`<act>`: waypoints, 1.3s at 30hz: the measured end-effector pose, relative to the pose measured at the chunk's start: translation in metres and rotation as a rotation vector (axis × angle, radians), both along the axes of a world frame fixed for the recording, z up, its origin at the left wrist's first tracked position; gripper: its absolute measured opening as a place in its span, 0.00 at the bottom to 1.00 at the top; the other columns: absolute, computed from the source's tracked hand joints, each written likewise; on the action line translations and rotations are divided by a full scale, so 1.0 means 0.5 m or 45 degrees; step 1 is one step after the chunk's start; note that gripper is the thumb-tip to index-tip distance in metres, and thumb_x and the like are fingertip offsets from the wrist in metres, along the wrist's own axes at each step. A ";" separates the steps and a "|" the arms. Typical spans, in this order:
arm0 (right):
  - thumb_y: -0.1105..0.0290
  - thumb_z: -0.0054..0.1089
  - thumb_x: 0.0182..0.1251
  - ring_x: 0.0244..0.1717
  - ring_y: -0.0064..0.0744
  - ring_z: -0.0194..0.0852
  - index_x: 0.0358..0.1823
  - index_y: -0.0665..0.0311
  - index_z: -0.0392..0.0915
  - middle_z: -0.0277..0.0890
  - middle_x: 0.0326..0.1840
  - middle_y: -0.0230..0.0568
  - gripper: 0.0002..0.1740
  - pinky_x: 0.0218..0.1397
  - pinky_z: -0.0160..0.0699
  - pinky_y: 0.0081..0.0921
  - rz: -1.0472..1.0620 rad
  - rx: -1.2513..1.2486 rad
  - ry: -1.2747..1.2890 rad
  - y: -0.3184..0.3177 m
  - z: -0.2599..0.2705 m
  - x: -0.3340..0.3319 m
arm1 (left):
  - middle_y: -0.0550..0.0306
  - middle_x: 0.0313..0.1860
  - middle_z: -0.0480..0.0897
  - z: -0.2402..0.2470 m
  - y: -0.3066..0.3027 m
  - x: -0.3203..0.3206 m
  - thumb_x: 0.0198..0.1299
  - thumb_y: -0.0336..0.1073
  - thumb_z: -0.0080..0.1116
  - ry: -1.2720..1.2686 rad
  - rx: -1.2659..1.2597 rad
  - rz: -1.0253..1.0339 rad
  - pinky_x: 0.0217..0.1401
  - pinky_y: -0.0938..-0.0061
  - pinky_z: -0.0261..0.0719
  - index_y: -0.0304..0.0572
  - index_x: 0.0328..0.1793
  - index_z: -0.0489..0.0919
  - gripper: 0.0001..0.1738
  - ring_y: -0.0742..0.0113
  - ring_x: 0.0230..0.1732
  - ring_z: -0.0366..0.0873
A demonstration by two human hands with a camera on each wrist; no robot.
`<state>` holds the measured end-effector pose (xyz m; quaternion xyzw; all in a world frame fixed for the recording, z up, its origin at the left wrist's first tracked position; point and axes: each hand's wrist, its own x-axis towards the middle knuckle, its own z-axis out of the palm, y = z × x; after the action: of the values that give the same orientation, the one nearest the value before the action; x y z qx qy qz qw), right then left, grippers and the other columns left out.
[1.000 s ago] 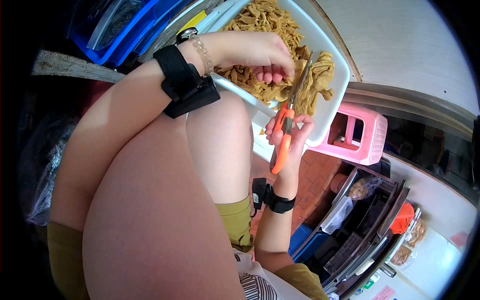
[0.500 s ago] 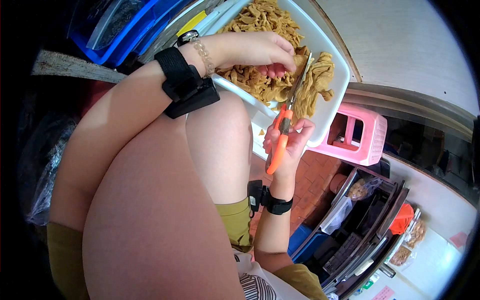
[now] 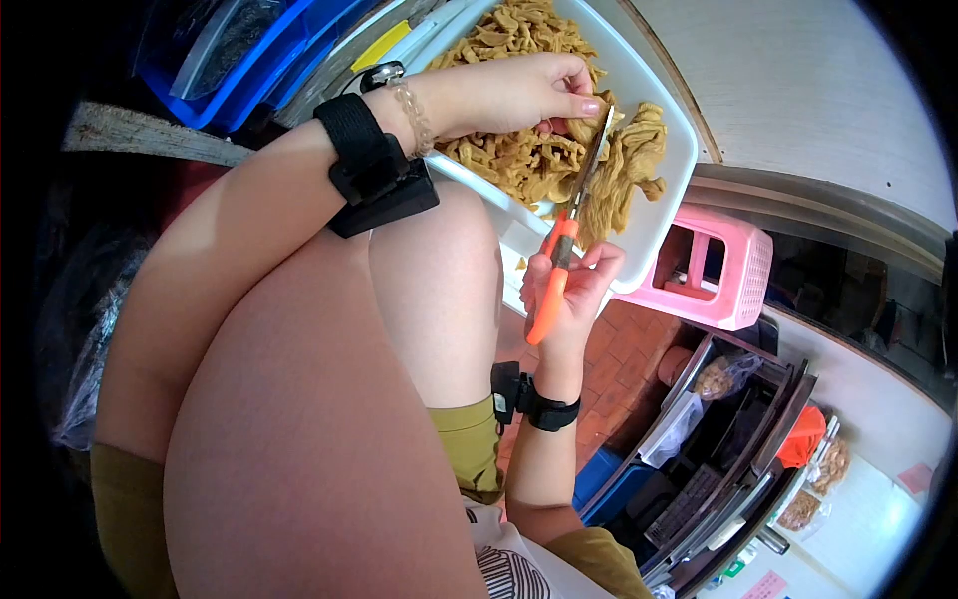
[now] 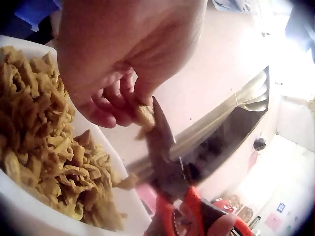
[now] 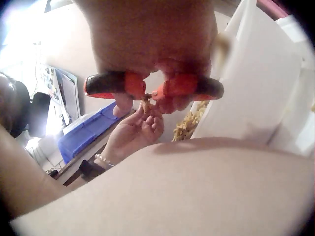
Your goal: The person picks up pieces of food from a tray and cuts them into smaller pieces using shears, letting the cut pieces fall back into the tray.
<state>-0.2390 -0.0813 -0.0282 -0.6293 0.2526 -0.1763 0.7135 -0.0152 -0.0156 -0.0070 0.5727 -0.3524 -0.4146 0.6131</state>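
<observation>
Orange-handled scissors (image 3: 562, 248) are gripped by my right hand (image 3: 577, 288), their blades over the white tub (image 3: 681, 150). Beside the blade tips in the head view, my left hand (image 3: 534, 95) has its thumb and fingers together. The left wrist view shows that hand (image 4: 130, 59) pinching a small tan piece (image 4: 145, 118) against the blade's tip. In the right wrist view, the scissor handles stand spread in my right hand (image 5: 155, 44). Tan strips (image 3: 519, 40) fill much of the tub, and larger folded pieces (image 3: 634, 160) lie at its right side.
A pink stool (image 3: 743, 275) stands beside the tub, over a red tiled floor (image 3: 624, 359). Blue trays (image 3: 215, 100) are at the upper left. Bare knees are close below the tub. A dark rack (image 3: 714, 479) with bags is at the lower right.
My left hand has risen slightly, its thumb now extended to the fingertips near the blades. The scissors and my right hand have shifted slightly left and down.
</observation>
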 end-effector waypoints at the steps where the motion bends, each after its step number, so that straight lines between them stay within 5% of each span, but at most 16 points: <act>1: 0.82 0.67 0.58 0.24 0.16 0.64 0.42 0.51 0.47 0.67 0.27 0.32 0.32 0.24 0.61 0.13 -0.010 0.006 0.022 0.002 0.002 0.003 | 0.66 0.36 0.77 0.000 0.001 0.000 0.69 0.46 0.53 0.000 0.000 0.000 0.44 0.83 0.72 0.45 0.46 0.74 0.13 0.79 0.39 0.73; 6: 0.81 0.68 0.58 0.22 0.15 0.62 0.42 0.52 0.46 0.66 0.23 0.29 0.32 0.25 0.60 0.14 -0.009 -0.013 0.130 0.008 0.008 0.006 | 0.70 0.28 0.70 -0.009 0.002 0.003 0.69 0.42 0.52 -0.243 -0.025 0.073 0.34 0.84 0.64 0.44 0.44 0.72 0.10 0.83 0.31 0.63; 15: 0.76 0.65 0.62 0.21 0.16 0.61 0.42 0.53 0.46 0.70 0.25 0.33 0.29 0.24 0.61 0.14 0.007 -0.160 0.035 0.000 -0.015 0.009 | 0.67 0.30 0.74 0.004 0.005 0.011 0.66 0.42 0.57 -0.385 0.061 -0.189 0.37 0.79 0.68 0.42 0.46 0.77 0.12 0.79 0.33 0.67; 19: 0.75 0.65 0.63 0.20 0.16 0.62 0.42 0.52 0.46 0.70 0.25 0.33 0.29 0.21 0.60 0.14 0.011 0.006 0.112 0.005 0.005 0.008 | 0.66 0.33 0.76 -0.015 0.001 0.013 0.65 0.42 0.57 -0.435 0.018 -0.128 0.42 0.77 0.71 0.41 0.47 0.78 0.13 0.77 0.37 0.70; 27: 0.74 0.67 0.62 0.16 0.19 0.66 0.42 0.51 0.46 0.71 0.25 0.35 0.30 0.18 0.64 0.15 -0.118 -0.021 0.128 -0.008 -0.003 0.003 | 0.62 0.36 0.78 0.020 0.019 -0.001 0.66 0.42 0.56 -0.181 0.291 -0.058 0.42 0.81 0.72 0.40 0.53 0.76 0.15 0.77 0.38 0.72; 30: 0.72 0.69 0.60 0.22 0.20 0.67 0.42 0.52 0.46 0.73 0.27 0.36 0.32 0.23 0.67 0.16 -0.131 -0.043 0.141 -0.016 -0.001 -0.007 | 0.62 0.38 0.79 0.021 0.022 0.008 0.67 0.41 0.54 0.001 0.226 0.064 0.40 0.83 0.72 0.40 0.55 0.75 0.16 0.77 0.38 0.74; 32: 0.75 0.67 0.59 0.21 0.20 0.67 0.44 0.54 0.49 0.72 0.26 0.36 0.29 0.22 0.63 0.16 -0.024 -0.512 0.153 -0.023 -0.015 -0.017 | 0.60 0.42 0.80 0.000 0.019 0.019 0.69 0.40 0.52 0.119 0.113 0.104 0.45 0.80 0.74 0.37 0.57 0.74 0.17 0.75 0.42 0.76; 35: 0.76 0.70 0.54 0.28 0.20 0.67 0.45 0.55 0.49 0.73 0.30 0.36 0.32 0.31 0.63 0.16 0.060 -0.594 0.189 -0.024 -0.018 -0.030 | 0.55 0.52 0.79 -0.009 0.020 0.030 0.70 0.37 0.50 0.419 -0.055 0.028 0.60 0.74 0.74 0.33 0.62 0.71 0.19 0.70 0.52 0.77; 39: 0.75 0.72 0.53 0.29 0.20 0.66 0.45 0.55 0.49 0.74 0.31 0.36 0.33 0.32 0.61 0.16 0.082 -0.587 0.256 -0.019 -0.016 -0.038 | 0.54 0.53 0.79 -0.003 0.028 0.026 0.70 0.36 0.50 0.466 -0.044 0.008 0.60 0.74 0.74 0.33 0.62 0.70 0.19 0.68 0.52 0.77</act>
<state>-0.2579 -0.0906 -0.0364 -0.7975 0.2552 -0.1428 0.5277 -0.0023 -0.0019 -0.0086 0.4784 -0.2402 -0.5039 0.6779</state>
